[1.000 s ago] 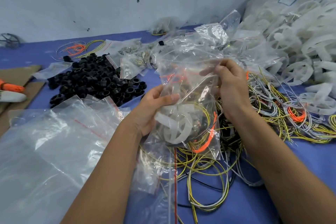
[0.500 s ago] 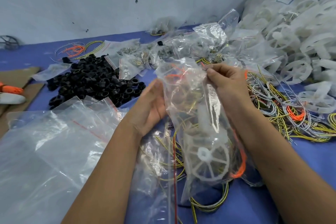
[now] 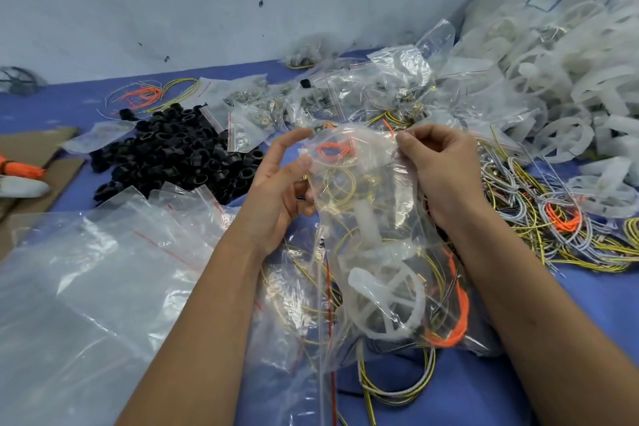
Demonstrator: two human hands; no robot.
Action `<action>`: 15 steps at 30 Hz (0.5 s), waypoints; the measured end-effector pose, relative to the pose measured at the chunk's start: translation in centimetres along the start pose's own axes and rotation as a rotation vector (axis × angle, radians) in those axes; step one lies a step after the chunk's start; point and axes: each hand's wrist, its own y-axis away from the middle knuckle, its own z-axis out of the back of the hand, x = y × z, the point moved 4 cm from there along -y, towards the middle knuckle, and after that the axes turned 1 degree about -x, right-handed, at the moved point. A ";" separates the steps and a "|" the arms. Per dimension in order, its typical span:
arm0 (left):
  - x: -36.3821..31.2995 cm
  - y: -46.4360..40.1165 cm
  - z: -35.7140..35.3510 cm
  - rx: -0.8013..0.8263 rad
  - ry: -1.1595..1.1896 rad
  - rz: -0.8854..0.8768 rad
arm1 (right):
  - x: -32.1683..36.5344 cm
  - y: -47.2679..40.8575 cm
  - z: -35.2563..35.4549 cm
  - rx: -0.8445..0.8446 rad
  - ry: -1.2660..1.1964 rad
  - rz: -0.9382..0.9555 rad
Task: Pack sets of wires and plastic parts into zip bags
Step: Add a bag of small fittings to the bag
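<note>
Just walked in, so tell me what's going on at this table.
A person is packing a kit. Both hands hold a clear plastic zip bag up by its top: the right hand pinches one top corner, the left hand grips the opposite edge. Inside sit a white plastic spoked wheel, thin yellow wires and an orange wire bundle. A pile of black plastic rings and a stack of empty clear bags lie to the left on the blue table.

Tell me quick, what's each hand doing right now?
Left hand: fingers pinch the left edge of the filled zip bag.
Right hand: fingers pinch the bag's top right corner.
</note>
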 end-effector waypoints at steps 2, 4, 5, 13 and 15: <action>0.0 0.1 -0.1 0.001 -0.005 0.023 | 0.1 0.1 0.0 0.023 0.020 0.023; 0.1 0.1 -0.1 0.004 -0.014 0.043 | 0.2 0.1 0.0 0.031 0.045 0.047; 0.1 0.2 -0.1 0.003 -0.015 0.040 | 0.2 0.1 0.1 0.031 0.051 0.056; -0.1 0.1 0.2 0.021 0.032 0.068 | 0.5 -0.2 0.5 0.025 0.055 0.074; -0.2 0.0 0.3 0.000 0.036 0.071 | 0.4 -0.2 0.5 0.031 0.042 0.066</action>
